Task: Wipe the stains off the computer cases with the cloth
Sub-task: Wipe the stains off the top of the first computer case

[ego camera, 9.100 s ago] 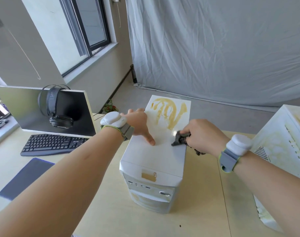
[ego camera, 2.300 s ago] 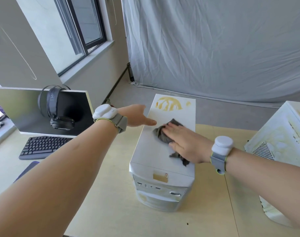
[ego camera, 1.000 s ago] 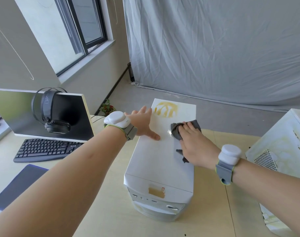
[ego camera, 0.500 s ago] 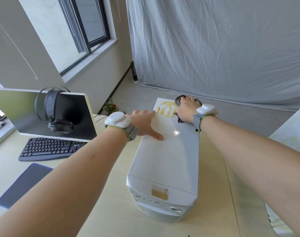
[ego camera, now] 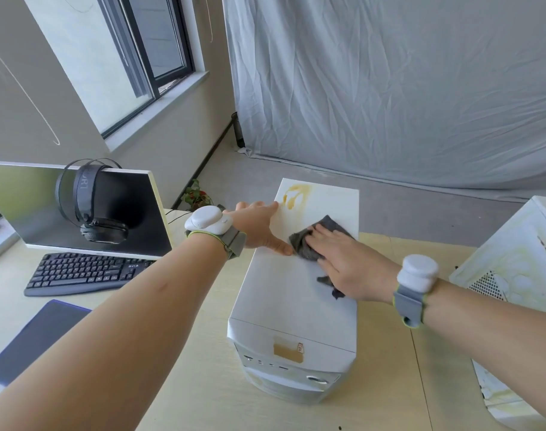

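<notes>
Head view: pale wood desk (ego camera: pixel 203 384), grey backdrop sheet (ego camera: pixel 390 88) behind, window at left. Two white computer cases: one upright at centre (ego camera: pixel 293 306), 2nd (ego camera: pixel 514 275) at right edge, yellowed. One grey cloth (ego camera: pixel 306 241) on centre case top, under right hand (ego camera: pixel 346 262), fingers flat, pressing. Left hand (ego camera: pixel 259 228) spread flat on top's left edge, bracing, holds nothing. One yellow stain patch (ego camera: pixel 296 195) left at far-left corner. Step: mid-wipe, case 1. Next, prob.: push cloth fwd over patch w/ pressure; then case 2. Also 1 monitor, 1 keyboard, 1 headphones.
</notes>
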### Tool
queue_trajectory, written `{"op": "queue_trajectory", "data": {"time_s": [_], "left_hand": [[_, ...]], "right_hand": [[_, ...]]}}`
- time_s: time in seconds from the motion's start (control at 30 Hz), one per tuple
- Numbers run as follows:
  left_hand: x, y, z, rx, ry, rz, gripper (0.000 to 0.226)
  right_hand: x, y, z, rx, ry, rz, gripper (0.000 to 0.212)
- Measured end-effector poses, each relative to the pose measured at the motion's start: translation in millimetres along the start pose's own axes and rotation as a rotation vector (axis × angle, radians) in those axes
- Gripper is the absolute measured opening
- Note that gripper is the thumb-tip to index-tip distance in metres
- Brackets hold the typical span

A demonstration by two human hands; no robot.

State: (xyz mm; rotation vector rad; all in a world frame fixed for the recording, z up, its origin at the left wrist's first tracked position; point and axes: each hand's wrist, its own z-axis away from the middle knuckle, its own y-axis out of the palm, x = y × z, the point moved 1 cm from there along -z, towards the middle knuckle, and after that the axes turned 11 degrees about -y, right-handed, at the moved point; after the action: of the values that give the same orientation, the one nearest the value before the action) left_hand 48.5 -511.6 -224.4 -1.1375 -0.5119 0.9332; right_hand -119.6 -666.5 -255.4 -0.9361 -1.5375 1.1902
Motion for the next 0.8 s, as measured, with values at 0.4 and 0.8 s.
{"op": "queue_trajectory", "data": {"time_s": [0.4,0.8], "left_hand": [[3,6,2,-0.032,-0.156,0.02,0.125],[-6,-1,6,-0.042,-0.176,-0.029,0.135]], "right_hand": [[-76,-11,-107,0.049,0.369,0.121,0.042],[-49,-15,-107,0.106,0.106,0.038,0.039]]}}
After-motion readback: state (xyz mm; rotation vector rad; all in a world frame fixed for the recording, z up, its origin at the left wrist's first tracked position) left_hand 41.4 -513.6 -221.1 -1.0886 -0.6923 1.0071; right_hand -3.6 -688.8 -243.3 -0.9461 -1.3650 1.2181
